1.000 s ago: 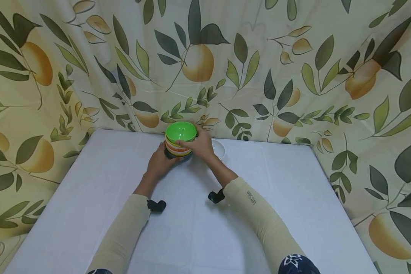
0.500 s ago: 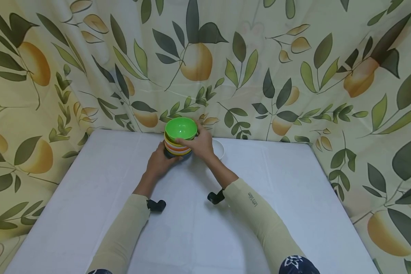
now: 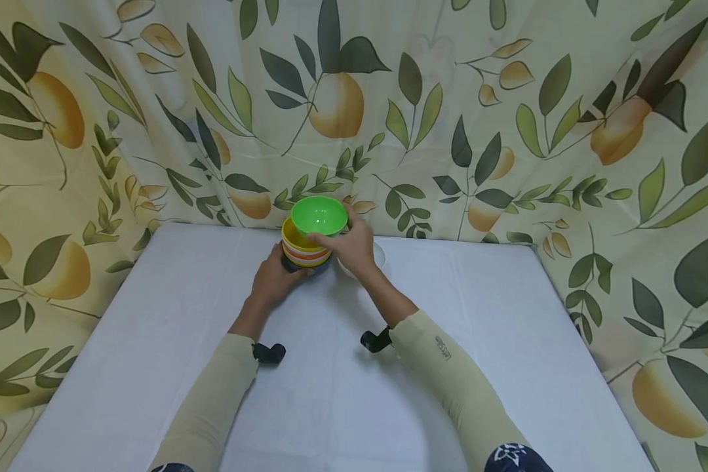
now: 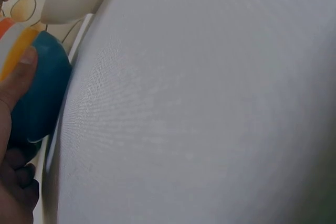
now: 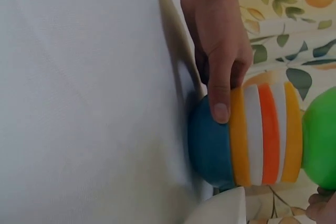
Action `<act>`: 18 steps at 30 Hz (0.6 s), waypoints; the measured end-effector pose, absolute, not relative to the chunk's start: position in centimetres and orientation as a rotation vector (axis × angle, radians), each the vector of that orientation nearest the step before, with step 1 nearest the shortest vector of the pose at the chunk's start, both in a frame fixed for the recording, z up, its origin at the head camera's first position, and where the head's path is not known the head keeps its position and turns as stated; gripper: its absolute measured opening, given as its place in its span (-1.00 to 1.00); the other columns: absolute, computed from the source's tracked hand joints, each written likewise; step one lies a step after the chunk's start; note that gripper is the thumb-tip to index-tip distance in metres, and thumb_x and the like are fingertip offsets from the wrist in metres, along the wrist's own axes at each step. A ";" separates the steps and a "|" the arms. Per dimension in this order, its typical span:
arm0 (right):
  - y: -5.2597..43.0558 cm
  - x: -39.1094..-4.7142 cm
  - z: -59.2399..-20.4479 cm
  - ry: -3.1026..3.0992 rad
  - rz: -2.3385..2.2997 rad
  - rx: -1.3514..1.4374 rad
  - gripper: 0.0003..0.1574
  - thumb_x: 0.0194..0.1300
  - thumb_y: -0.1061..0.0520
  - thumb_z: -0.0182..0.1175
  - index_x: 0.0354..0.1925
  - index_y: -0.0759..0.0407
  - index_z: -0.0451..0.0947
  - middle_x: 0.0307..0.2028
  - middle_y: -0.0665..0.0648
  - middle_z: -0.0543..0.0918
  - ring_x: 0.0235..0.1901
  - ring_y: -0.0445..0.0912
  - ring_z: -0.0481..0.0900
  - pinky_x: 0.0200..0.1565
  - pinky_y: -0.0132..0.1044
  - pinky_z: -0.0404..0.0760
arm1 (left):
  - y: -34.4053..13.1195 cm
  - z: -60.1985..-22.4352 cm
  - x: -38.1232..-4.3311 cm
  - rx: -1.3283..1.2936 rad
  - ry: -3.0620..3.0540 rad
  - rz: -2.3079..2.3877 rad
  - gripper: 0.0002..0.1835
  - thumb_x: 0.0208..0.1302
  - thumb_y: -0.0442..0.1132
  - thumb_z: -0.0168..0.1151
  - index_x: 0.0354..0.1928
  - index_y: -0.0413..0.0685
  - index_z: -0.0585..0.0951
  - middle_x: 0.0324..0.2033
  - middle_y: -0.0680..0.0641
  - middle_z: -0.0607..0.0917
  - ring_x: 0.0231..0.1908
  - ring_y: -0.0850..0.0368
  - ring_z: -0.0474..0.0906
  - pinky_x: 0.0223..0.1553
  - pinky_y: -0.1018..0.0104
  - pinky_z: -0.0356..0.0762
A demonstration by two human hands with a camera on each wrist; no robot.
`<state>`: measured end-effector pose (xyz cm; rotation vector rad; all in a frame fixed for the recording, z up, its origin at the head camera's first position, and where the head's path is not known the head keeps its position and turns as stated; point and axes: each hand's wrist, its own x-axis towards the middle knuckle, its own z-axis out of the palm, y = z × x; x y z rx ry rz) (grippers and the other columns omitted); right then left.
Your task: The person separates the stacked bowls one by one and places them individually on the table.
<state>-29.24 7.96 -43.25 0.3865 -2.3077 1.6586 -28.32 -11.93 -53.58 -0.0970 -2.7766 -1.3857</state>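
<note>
- White cloth [image 3: 478, 314] is stretching toward the camera; back edge [image 3: 448, 242] is lying close behind the stack [image 5: 266, 135].
- I'm watching the left hand [image 3: 274, 276] gripping the blue bowl [image 5: 208, 148] below yellow, white, orange bands.
- Right hand [image 3: 355, 248] is pinching the glossy green bowl [image 3: 318, 216], tilted, above the stack.
- White bowl [image 3: 380, 255] is sitting near.

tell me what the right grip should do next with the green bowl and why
Probably ease the green bowl rightward toward the white bowl. The right grip holds it above the bowl stack, whose yellow inside shows; the left grip steadies the stack low, at the blue bowl; and the white bowl sits just right of the stack.
</note>
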 end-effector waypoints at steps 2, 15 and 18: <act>8.1 -29.1 -43.2 -2.308 1.671 0.360 0.20 0.04 0.07 0.70 0.49 0.40 0.32 0.38 0.27 0.53 0.39 0.02 0.47 0.39 -0.17 0.44 | -12.0 -53.6 -28.4 -0.096 -2.779 -1.378 0.06 0.19 0.17 0.58 0.57 -0.10 0.24 0.38 -0.22 0.51 0.42 -0.22 0.38 0.46 -0.21 0.25; 9.6 -28.8 -43.2 -2.242 1.687 0.355 0.13 0.03 0.06 0.70 0.45 0.34 0.40 0.30 0.19 0.61 0.29 -0.03 0.55 0.31 -0.22 0.53 | -12.0 -53.7 -28.4 -0.107 -2.775 -1.363 0.11 0.18 0.22 0.57 0.59 -0.13 0.22 0.42 -0.25 0.48 0.43 -0.23 0.37 0.47 -0.20 0.24; 10.0 -28.6 -43.2 -2.224 1.687 0.367 0.10 0.03 0.07 0.70 0.43 0.33 0.43 0.29 0.18 0.63 0.28 -0.03 0.56 0.31 -0.19 0.53 | -12.0 -53.8 -28.4 -0.112 -2.782 -1.364 0.11 0.19 0.21 0.57 0.60 -0.13 0.20 0.45 -0.26 0.45 0.45 -0.24 0.34 0.49 -0.21 0.21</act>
